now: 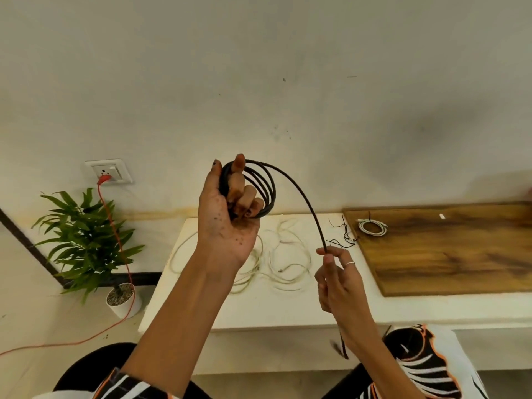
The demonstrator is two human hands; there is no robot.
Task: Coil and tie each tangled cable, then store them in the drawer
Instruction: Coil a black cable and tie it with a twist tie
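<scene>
My left hand (230, 214) is raised in front of the wall and grips several loops of a thick black cable (299, 191). From the coil the cable arcs right and down into my right hand (335, 279), which pinches it between thumb and fingers; its tail hangs below that hand. On the white table (288, 309) lies a loose tangle of white cables (283, 260). A small coiled and tied white cable (372, 227) rests on the wooden board (449, 254). Thin black wires (344, 236) lie at the board's left edge.
A potted plant (86, 246) stands on the floor to the left of the table. An orange cord (115, 240) runs from a wall socket (108, 171) down across the floor. A small white piece (442, 216) lies on the board. My knees are under the table's front edge.
</scene>
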